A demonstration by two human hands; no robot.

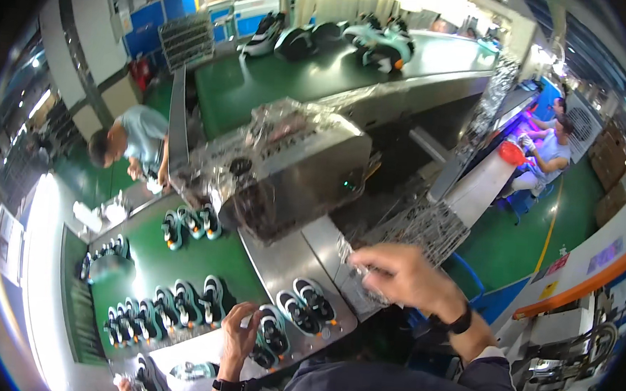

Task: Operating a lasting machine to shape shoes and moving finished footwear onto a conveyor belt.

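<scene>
My left hand (238, 336) is at the near edge of the green work surface, fingers loosely bent and apart, with nothing seen in it. Right beside its fingertips is a dark and pale-green sneaker (273, 331); I cannot tell whether they touch. Another pair of sneakers (306, 306) sits to the right on the metal end plate (287, 262). My right hand (403, 274) hangs in the air past that plate, over foil-covered parts. Its fingers are curled with a gap at the thumb, slightly blurred, and no object shows in them.
Several sneakers (175, 305) stand in a row on the green surface (240, 266). A foil-wrapped metal machine (307, 181) rises ahead, before a green conveyor (262, 95) bearing more shoes. A person (141, 142) works at the left; others (549, 149) sit far right. A wire rack (425, 231) lies beyond my right hand.
</scene>
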